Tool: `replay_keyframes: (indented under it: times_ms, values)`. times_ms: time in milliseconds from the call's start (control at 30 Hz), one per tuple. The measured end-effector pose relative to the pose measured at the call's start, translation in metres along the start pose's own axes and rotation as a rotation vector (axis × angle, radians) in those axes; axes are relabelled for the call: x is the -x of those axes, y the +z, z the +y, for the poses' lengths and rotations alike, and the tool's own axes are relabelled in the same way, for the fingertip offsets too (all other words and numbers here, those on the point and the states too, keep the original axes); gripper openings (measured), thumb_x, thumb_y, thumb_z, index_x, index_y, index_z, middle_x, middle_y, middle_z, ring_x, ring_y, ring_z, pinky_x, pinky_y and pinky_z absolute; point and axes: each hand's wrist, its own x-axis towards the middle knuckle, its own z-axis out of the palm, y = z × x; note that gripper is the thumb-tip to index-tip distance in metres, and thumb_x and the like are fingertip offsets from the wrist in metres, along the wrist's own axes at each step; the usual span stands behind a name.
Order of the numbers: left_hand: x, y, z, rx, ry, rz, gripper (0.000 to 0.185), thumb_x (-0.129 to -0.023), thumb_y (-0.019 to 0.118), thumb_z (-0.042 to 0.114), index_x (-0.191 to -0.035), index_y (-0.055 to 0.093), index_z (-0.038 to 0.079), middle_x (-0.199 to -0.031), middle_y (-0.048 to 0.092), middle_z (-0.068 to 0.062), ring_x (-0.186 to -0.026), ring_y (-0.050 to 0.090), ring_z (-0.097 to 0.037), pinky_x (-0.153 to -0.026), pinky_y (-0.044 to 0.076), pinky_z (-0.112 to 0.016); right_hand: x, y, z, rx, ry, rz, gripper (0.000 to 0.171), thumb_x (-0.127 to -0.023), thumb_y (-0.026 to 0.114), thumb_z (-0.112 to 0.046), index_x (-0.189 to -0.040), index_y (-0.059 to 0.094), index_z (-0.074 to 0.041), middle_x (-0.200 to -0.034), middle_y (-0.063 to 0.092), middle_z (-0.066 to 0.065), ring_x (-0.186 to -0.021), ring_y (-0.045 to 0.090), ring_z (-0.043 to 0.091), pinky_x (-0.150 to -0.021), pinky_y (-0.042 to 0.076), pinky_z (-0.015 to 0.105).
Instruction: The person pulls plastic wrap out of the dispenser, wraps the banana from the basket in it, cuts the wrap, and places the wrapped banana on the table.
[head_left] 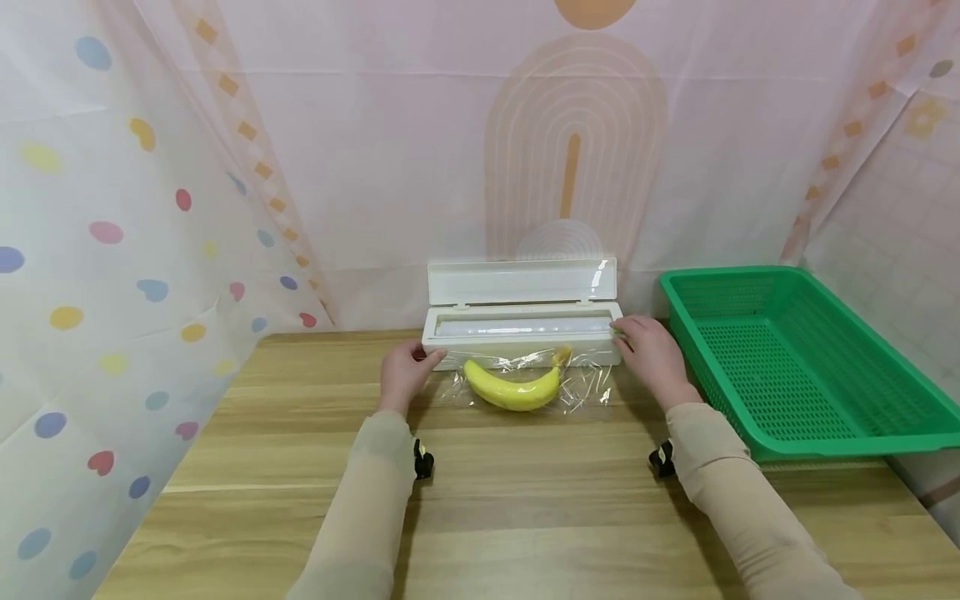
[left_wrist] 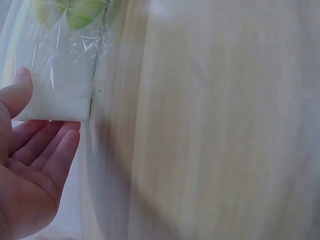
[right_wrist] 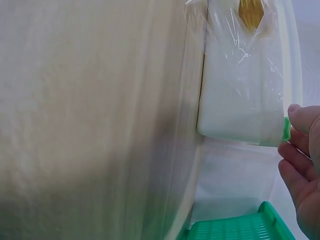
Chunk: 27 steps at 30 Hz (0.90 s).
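At the centre of the head view, on the pale wooden table (head_left: 525,500), a long white plastic cling-film dispenser box (head_left: 521,329) sits with its lid raised. Clear film (head_left: 585,383) runs from its front under a curved yellow banana (head_left: 513,390). The left hand (head_left: 403,375) grips its left end, while the right hand (head_left: 651,350) rests loosely on its right end.
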Motion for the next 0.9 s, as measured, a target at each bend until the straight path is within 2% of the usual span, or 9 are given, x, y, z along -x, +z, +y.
replay_keyframes:
  times_ms: [267, 433, 567, 733, 900]
  values:
    - [0.001, -0.004, 0.004, 0.008, 0.004, -0.032, 0.052, -0.090, 0.073, 0.034, -0.126, 0.062, -0.002, -0.123, 0.064, -0.021, -0.110, 0.062, -0.034, -0.096, 0.049, -0.046, 0.001, -0.001, -0.004, 0.021, -0.070, 0.061, 0.028, -0.087, 0.076, -0.011, -0.113, 0.070, -0.004, -0.115, 0.067, 0.017, -0.113, 0.056, 0.037, -0.097, 0.047, 0.051]
    - [0.002, -0.006, 0.009, -0.004, 0.057, -0.023, 0.058, -0.089, 0.075, 0.029, -0.134, 0.056, -0.001, -0.131, 0.059, -0.021, -0.118, 0.058, -0.037, -0.101, 0.046, -0.048, 0.002, -0.001, -0.006, 0.057, -0.141, 0.091, 0.026, -0.083, 0.080, -0.011, -0.107, 0.073, -0.005, -0.105, 0.069, 0.014, -0.105, 0.059, 0.036, -0.091, 0.049, 0.050]
    - [0.002, -0.006, 0.012, -0.040, 0.111, -0.016, 0.063, -0.088, 0.076, 0.028, -0.139, 0.051, 0.001, -0.140, 0.053, -0.021, -0.127, 0.050, -0.037, -0.109, 0.038, -0.049, 0.005, 0.001, -0.007, 0.089, -0.165, 0.098, 0.024, -0.081, 0.082, -0.010, -0.103, 0.074, -0.005, -0.099, 0.069, 0.013, -0.098, 0.060, 0.036, -0.086, 0.050, 0.049]
    - [0.004, -0.006, 0.017, -0.044, 0.170, 0.000, 0.053, -0.087, 0.077, 0.024, -0.133, 0.059, 0.002, -0.146, 0.047, -0.021, -0.135, 0.040, -0.037, -0.116, 0.027, -0.050, 0.008, 0.003, -0.009, 0.113, -0.180, 0.082, 0.024, -0.079, 0.083, -0.009, -0.100, 0.073, -0.005, -0.097, 0.069, 0.013, -0.096, 0.061, 0.036, -0.087, 0.049, 0.051]
    - [0.006, -0.006, 0.021, -0.033, 0.233, 0.026, 0.044, -0.085, 0.078, 0.018, -0.123, 0.065, 0.001, -0.142, 0.051, -0.019, -0.133, 0.042, -0.036, -0.115, 0.028, -0.048, 0.006, 0.006, -0.012, 0.118, -0.204, 0.070, 0.024, -0.078, 0.083, -0.008, -0.098, 0.072, -0.004, -0.097, 0.069, 0.014, -0.096, 0.061, 0.036, -0.091, 0.048, 0.052]
